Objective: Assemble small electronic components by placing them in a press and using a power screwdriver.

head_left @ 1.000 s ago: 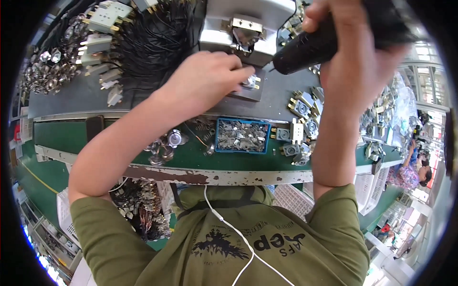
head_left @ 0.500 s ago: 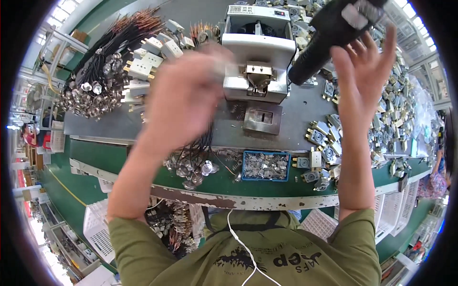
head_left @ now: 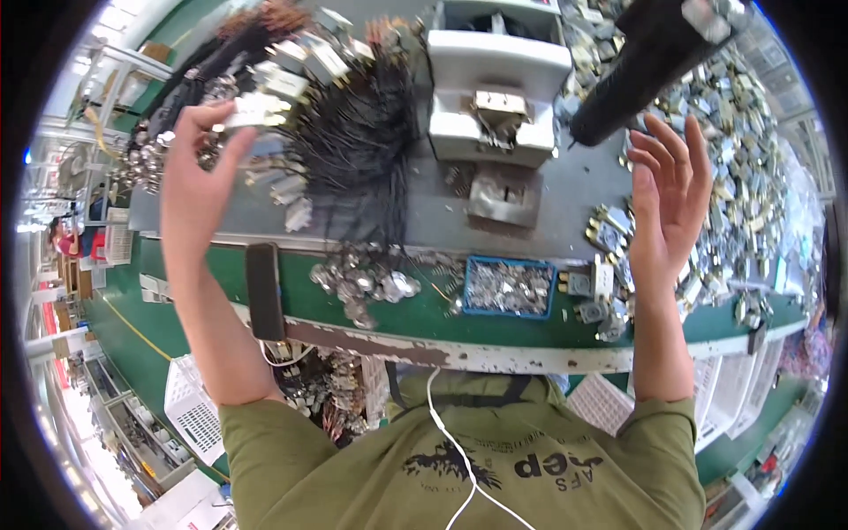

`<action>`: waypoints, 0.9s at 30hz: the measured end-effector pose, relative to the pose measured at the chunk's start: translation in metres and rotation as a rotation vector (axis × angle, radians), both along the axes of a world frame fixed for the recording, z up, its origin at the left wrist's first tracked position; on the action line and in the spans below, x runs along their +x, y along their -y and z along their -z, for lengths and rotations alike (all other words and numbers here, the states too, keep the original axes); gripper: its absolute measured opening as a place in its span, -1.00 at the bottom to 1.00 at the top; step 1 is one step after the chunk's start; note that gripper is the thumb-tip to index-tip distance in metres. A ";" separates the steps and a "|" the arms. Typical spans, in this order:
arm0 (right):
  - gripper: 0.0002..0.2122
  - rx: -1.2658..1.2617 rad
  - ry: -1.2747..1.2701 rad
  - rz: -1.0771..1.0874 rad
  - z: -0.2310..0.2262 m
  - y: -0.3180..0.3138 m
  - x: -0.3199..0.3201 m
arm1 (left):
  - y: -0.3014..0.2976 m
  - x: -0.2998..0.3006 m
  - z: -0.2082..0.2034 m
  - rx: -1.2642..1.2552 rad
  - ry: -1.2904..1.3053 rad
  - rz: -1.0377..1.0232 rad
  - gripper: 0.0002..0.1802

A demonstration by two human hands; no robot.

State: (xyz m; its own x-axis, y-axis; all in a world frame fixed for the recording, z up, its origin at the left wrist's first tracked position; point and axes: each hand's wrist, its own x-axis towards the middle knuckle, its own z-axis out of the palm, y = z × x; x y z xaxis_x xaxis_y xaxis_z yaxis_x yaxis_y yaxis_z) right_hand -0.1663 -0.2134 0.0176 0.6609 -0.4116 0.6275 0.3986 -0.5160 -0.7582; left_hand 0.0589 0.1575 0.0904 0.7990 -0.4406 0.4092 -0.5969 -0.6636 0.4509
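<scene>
My left hand is at the left, above a heap of plug parts. Between its thumb and forefinger sits a white plug block with brass prongs. My right hand is raised on the right, palm up, fingers loosely apart, holding nothing. Just above it hangs a black cylindrical power tool, which it does not touch. Between my hands stand a white machine with a metal jig on its front and a flat metal block before it.
Black wires with metal caps run toward the front edge. A blue tray holds small metal pieces. A dark phone lies on the left. Grey and white plug parts are heaped on the right.
My left hand has swung left, away from the machine, to the plug heap, uncovering the black wires and phone. My right hand has dropped slightly below the black tool. The view has shifted a little.
</scene>
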 end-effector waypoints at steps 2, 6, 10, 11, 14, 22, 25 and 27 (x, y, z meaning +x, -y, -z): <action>-0.46 0.010 -0.032 -0.047 0.007 0.002 -0.007 | 0.005 -0.001 -0.009 0.009 -0.114 -0.062 -0.69; -0.51 0.016 -0.090 -0.016 0.016 0.003 -0.010 | 0.049 0.019 -0.001 0.171 0.137 -0.020 -0.65; -0.50 0.076 -0.081 -0.080 0.012 -0.005 -0.010 | 0.066 0.032 -0.005 0.261 0.256 -0.015 -0.65; -0.50 0.058 -0.101 -0.064 0.014 -0.002 -0.015 | 0.086 0.026 0.002 0.321 0.470 0.003 -0.67; -0.51 0.035 -0.113 -0.030 0.015 0.004 -0.038 | 0.106 -0.003 0.021 0.257 0.630 0.226 -0.79; -0.62 -0.390 -0.101 0.294 -0.046 0.055 -0.050 | 0.134 -0.072 0.095 0.527 0.240 0.637 -0.84; -0.72 -0.565 -0.672 0.415 -0.023 0.088 -0.051 | 0.142 -0.070 0.104 0.469 0.288 0.613 -0.85; -0.73 -0.670 -0.995 0.370 -0.004 0.095 -0.055 | 0.144 -0.070 0.105 0.486 0.302 0.606 -0.86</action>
